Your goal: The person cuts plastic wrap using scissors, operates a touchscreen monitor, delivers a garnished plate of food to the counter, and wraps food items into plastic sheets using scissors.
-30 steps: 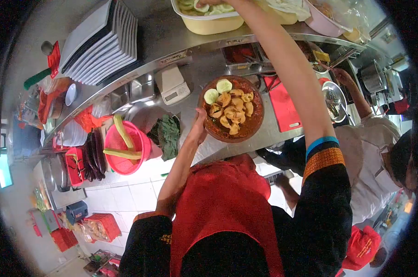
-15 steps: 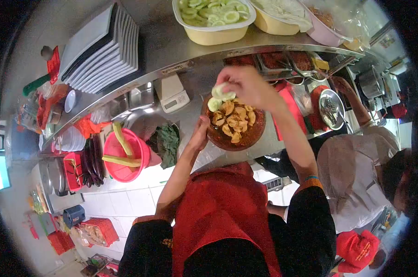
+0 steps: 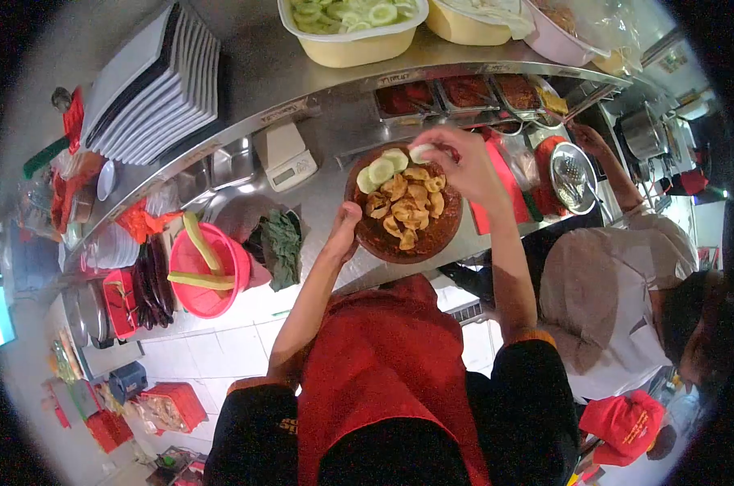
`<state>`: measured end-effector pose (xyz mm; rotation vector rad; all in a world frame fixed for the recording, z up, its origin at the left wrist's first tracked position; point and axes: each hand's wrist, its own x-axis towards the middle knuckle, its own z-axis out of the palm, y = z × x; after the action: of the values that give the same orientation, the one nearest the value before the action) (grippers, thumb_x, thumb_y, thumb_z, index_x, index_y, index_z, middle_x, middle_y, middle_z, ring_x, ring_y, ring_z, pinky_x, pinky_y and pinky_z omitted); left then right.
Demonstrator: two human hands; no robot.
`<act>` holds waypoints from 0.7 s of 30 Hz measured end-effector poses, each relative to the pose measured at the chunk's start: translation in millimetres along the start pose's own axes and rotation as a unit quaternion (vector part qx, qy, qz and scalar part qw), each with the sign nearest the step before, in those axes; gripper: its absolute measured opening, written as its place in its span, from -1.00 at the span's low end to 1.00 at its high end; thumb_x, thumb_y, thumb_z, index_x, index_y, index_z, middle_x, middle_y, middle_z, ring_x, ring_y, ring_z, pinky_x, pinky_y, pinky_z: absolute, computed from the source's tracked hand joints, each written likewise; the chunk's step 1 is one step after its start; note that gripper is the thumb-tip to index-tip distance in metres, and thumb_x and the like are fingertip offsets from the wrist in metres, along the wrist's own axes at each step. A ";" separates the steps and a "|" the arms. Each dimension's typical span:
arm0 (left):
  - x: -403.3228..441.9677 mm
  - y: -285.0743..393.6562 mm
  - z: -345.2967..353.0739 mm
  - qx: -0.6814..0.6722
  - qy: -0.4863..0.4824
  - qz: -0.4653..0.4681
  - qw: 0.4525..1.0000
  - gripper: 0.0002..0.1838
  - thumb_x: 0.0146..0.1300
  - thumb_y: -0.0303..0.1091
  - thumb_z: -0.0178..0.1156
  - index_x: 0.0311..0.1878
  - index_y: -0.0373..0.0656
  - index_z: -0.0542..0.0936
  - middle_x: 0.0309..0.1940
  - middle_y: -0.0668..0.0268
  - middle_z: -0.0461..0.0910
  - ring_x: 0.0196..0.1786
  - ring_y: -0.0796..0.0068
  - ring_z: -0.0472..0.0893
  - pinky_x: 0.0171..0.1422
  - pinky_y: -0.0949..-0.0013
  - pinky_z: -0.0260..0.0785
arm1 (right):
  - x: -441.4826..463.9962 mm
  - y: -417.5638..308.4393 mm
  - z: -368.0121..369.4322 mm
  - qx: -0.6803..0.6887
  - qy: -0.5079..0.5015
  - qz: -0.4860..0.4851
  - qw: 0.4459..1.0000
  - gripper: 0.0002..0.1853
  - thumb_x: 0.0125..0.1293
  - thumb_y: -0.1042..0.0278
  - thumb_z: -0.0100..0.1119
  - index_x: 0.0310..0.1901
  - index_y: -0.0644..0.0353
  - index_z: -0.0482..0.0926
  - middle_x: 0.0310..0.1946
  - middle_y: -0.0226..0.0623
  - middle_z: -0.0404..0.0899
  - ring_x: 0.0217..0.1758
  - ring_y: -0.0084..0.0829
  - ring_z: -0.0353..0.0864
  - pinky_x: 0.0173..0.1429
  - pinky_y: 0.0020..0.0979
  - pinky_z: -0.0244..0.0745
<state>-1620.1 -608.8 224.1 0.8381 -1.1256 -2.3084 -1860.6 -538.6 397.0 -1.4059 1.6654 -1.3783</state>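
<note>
A round brown dish (image 3: pixel 407 249), like a shallow stone mortar, is held level above the metal counter and is smeared with red sauce. Golden-brown fried pieces (image 3: pixel 409 211) are heaped in its middle. My left hand (image 3: pixel 347 231) grips the dish's left rim, thumb on top and the other fingers largely hidden underneath. Overlapping cucumber slices (image 3: pixel 381 170) lie along the upper left of the dish. Over its upper right edge, my right hand (image 3: pixel 468 166) pinches another pale cucumber slice (image 3: pixel 421 152) between thumb and fingers.
On the shelf above stand a tub of cucumber slices (image 3: pixel 351 50) and stacked plates (image 3: pixel 160 89). Below are a kitchen scale (image 3: pixel 290 166), metal sauce trays (image 3: pixel 468 93) and a pink basket (image 3: pixel 236 263). A co-worker (image 3: pixel 614 292) stands at right, beside a metal strainer (image 3: pixel 573 174).
My right hand has moved right along the dish's upper edge with a cucumber slice in it. More slices now show lying at the upper left. My left hand still grips the rim.
</note>
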 end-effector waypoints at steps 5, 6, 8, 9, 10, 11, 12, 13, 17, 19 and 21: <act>-4.1 13.8 12.6 0.000 -0.056 -0.008 0.998 0.08 0.20 0.54 -0.09 0.53 -0.18 0.06 0.48 0.13 0.20 0.48 0.16 0.27 0.51 0.05 0.21 | -8.6 18.5 1.7 -0.188 -0.004 -0.083 0.979 -0.80 0.14 0.53 0.29 -0.16 0.24 0.68 -0.18 -0.22 0.71 -0.02 -0.26 0.65 0.12 -0.32 0.50; -3.0 11.8 13.6 0.000 -0.060 -0.012 0.998 0.08 0.20 0.54 -0.09 0.53 -0.18 0.06 0.48 0.13 0.20 0.48 0.16 0.27 0.51 0.05 0.21 | -6.5 20.3 0.7 -0.225 -0.001 -0.116 0.967 -0.79 0.12 0.52 0.30 -0.16 0.23 0.69 -0.17 -0.22 0.71 0.00 -0.25 0.64 0.13 -0.32 0.49; -3.6 11.6 17.7 -0.007 -0.032 -0.003 0.999 0.07 0.24 0.54 -0.18 0.54 -0.18 0.04 0.49 0.10 0.18 0.48 0.13 0.27 0.52 0.05 0.19 | -2.7 25.4 -3.5 -0.208 0.003 -0.142 0.968 -0.76 0.08 0.52 0.32 -0.16 0.22 0.70 -0.15 -0.23 0.72 0.01 -0.22 0.62 0.14 -0.28 0.47; -4.9 13.7 20.4 -0.008 -0.032 -0.005 0.999 0.07 0.24 0.54 -0.18 0.54 -0.18 0.04 0.49 0.10 0.18 0.48 0.13 0.27 0.52 0.05 0.19 | -1.9 26.0 -6.6 -0.201 0.005 -0.161 0.966 -0.77 0.09 0.52 0.33 -0.17 0.21 0.71 -0.14 -0.25 0.72 0.00 -0.25 0.62 0.12 -0.29 0.48; -6.7 16.0 22.0 -0.037 -0.049 -0.015 0.998 0.07 0.23 0.52 -0.12 0.53 -0.20 0.06 0.47 0.10 0.20 0.47 0.15 0.29 0.50 0.04 0.22 | -3.6 26.3 -8.6 -0.192 0.005 -0.179 0.965 -0.78 0.10 0.52 0.34 -0.18 0.20 0.71 -0.13 -0.27 0.72 -0.02 -0.27 0.63 0.10 -0.29 0.49; -8.2 19.3 24.0 -0.066 -0.065 -0.023 0.995 0.07 0.22 0.51 -0.06 0.51 -0.21 0.07 0.46 0.10 0.22 0.45 0.16 0.31 0.48 0.03 0.24 | -6.2 24.3 -11.7 -0.190 0.003 -0.178 0.966 -0.78 0.10 0.52 0.34 -0.18 0.20 0.71 -0.13 -0.27 0.72 -0.02 -0.27 0.63 0.10 -0.29 0.49; -6.2 15.3 20.2 -0.066 -0.060 -0.023 0.996 0.07 0.22 0.51 -0.06 0.51 -0.21 0.07 0.46 0.10 0.22 0.45 0.16 0.31 0.48 0.03 0.24 | -8.7 21.3 -16.1 -0.157 0.040 -0.159 0.974 -0.79 0.11 0.53 0.34 -0.16 0.21 0.71 -0.13 -0.29 0.73 -0.04 -0.32 0.63 0.08 -0.34 0.49; -2.9 8.7 14.6 -0.079 -0.059 -0.036 0.994 0.08 0.23 0.52 -0.10 0.52 -0.22 0.06 0.47 0.09 0.21 0.46 0.14 0.30 0.49 0.02 0.23 | -11.5 18.8 -19.7 -0.122 0.076 -0.139 0.980 -0.79 0.13 0.54 0.35 -0.15 0.23 0.70 -0.13 -0.31 0.73 -0.06 -0.38 0.63 0.06 -0.38 0.49; -10.6 13.2 20.2 -0.061 -0.017 -0.036 0.997 0.11 0.21 0.61 -0.33 0.52 -0.21 0.09 0.48 0.05 0.20 0.46 0.06 0.30 0.52 0.02 0.20 | -52.1 16.9 -41.8 -0.063 0.173 -0.071 0.980 -0.83 0.26 0.40 0.29 -0.15 0.26 0.69 -0.25 -0.33 0.69 -0.20 -0.52 0.62 -0.10 -0.51 0.47; -7.0 1.4 7.3 -0.082 0.000 -0.025 0.996 0.14 0.18 0.65 -0.34 0.51 -0.20 0.13 0.46 0.04 0.24 0.42 0.04 0.35 0.47 -0.01 0.27 | -86.7 38.3 -50.0 -0.009 0.166 -0.020 0.986 -0.83 0.28 0.40 0.26 -0.16 0.28 0.68 -0.36 -0.36 0.62 -0.28 -0.58 0.55 -0.15 -0.55 0.43; -9.6 15.0 9.3 -0.084 -0.004 -0.028 0.996 0.14 0.18 0.64 -0.30 0.51 -0.21 0.13 0.45 0.05 0.25 0.43 0.06 0.35 0.49 0.00 0.25 | -111.1 49.4 -35.7 0.047 0.144 0.005 0.988 -0.80 0.26 0.42 0.27 -0.11 0.27 0.68 -0.40 -0.40 0.59 -0.33 -0.61 0.50 -0.20 -0.55 0.40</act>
<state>-1617.7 -606.5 243.9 0.8072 -0.9051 -2.4149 -1877.1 -426.1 341.0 -1.1872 1.7545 -1.6953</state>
